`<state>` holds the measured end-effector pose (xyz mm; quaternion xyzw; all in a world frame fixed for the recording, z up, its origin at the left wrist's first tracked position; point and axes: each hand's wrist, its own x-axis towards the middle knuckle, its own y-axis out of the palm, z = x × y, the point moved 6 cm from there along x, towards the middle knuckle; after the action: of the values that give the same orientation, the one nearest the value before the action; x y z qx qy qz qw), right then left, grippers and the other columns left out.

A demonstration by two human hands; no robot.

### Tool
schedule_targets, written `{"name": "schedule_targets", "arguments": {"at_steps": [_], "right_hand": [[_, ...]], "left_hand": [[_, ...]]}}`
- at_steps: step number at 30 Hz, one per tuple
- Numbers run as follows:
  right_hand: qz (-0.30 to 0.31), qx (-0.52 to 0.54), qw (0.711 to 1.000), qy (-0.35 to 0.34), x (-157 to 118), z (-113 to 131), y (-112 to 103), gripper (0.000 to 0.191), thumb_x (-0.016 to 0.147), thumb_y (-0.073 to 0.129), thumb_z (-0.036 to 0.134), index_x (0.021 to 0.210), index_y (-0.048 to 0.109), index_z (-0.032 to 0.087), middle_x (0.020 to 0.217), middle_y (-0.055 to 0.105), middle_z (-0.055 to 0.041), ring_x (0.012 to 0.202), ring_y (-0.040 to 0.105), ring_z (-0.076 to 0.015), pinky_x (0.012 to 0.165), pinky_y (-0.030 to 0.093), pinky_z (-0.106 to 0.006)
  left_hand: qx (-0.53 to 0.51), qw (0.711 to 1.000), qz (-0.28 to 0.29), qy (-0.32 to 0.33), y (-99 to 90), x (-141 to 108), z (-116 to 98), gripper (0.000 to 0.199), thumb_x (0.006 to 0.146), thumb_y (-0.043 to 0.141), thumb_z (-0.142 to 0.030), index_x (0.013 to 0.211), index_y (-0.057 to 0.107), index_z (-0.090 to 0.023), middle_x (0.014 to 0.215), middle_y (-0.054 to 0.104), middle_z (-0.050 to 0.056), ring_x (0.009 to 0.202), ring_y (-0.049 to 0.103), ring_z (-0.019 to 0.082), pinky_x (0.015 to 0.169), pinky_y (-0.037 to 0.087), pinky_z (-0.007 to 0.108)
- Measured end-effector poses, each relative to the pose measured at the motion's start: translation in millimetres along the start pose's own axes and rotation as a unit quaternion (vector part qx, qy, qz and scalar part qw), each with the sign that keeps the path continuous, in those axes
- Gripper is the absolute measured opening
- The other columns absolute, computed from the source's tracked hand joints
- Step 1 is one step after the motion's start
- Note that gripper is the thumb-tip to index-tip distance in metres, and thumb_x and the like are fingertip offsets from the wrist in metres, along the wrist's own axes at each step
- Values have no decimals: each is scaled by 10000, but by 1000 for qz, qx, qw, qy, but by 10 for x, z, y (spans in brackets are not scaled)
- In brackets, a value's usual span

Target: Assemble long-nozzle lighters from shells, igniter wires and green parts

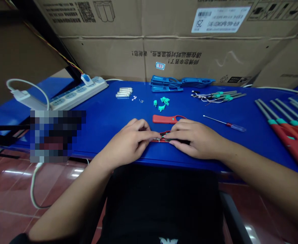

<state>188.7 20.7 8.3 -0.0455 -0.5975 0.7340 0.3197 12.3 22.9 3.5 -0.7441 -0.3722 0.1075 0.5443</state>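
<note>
Red moulded plastic shell (157, 140), slender and looped at one end, lying near the front edge of the bench and largely hidden by the fingers; thin wire and small metal parts appear to run along it. The shell looks light and fairly stiff, though its narrow walls may flex, and the fine wire and tiny fittings are likely delicate and easily dropped; the solid body seems the safer place to take hold. The left hand (126, 142) and right hand (194, 139) meet over it from either side, their fingers curled almost closed and pinching the shell between them. Just beyond lies a matching red plastic handle (164, 119) with a green mark. Further out on the blue bench (108, 135) are teal plastic clips (163, 103), silver metal cylinders (124, 92), blue plastic shells (166, 81), a red-handled screwdriver (236, 127), wired teal-and-grey rods (220, 96), and red-and-teal long-nosed assemblies (288, 135). A white power strip (78, 91) lies at far left, before brown cardboard cartons (164, 40).
</note>
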Motion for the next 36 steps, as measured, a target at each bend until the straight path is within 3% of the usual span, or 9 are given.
{"name": "schedule_targets", "arguments": {"at_steps": [8,14,18,22,24,28,32,34,36], "right_hand": [[11,-1,1000,7,22,-1,14,290,970,512,239,1132,749,194,1007,708,-96,946,622,-226,897,498,-438],[19,8,999,36,35,-28,-16,259,953,564,272,1134,748,262,986,700,-63,974,608,-227,973,392,-479],[9,40,998,57,21,-76,-127,214,940,601,317,1089,747,273,998,708,-52,1016,612,-229,1005,364,-477],[-8,17,989,145,19,-389,-268,302,934,584,338,1172,724,214,1074,686,-93,980,637,-228,901,478,-401],[11,-33,983,180,30,-590,-274,410,893,629,394,1251,694,205,1162,655,-119,1038,621,-262,918,492,-427],[49,-32,982,178,88,-824,-211,427,848,669,462,1178,737,199,1144,663,-114,1034,622,-263,922,502,-423],[-11,-21,986,166,137,-736,-303,296,764,731,405,968,775,195,942,693,-71,817,636,-209,750,511,-354],[-48,-3,987,150,153,-578,-354,288,736,748,390,950,770,198,936,703,-62,801,638,-204,743,506,-346],[-34,28,991,124,175,-392,-315,301,743,750,395,974,767,203,951,714,-57,825,650,-204,758,506,-338]], "left_hand": [[30,999,-6,12,-3,-6,-18,369,985,459,-167,1239,690,-301,1067,599,68,949,518,199,874,444,374],[-20,998,-31,-47,-51,11,19,222,966,525,-234,1174,593,-196,1119,646,61,977,554,204,889,456,368],[-47,996,-28,-67,-61,21,63,161,944,567,-282,1079,601,-202,1035,669,35,916,584,193,849,460,351],[-53,995,-36,-75,-66,18,98,186,937,588,-318,1086,616,-210,1047,681,31,940,604,196,857,468,349],[-70,993,-44,-84,-65,10,122,258,934,603,-349,1153,600,-213,1095,681,38,984,620,199,870,483,346],[-115,986,-73,-96,-77,-9,178,308,956,581,-363,1225,584,-213,1115,684,44,1006,646,180,892,508,325],[-122,975,-152,-104,-188,-47,225,289,958,583,-357,1201,618,-203,1098,684,44,980,645,164,895,516,304],[-97,971,-191,-104,-281,-72,201,303,944,604,-352,1203,630,-195,1109,678,48,989,637,168,903,514,304],[-67,971,-209,-99,-367,-88,149,335,937,615,-348,1233,632,-193,1145,670,56,1022,630,177,924,509,311]]}}
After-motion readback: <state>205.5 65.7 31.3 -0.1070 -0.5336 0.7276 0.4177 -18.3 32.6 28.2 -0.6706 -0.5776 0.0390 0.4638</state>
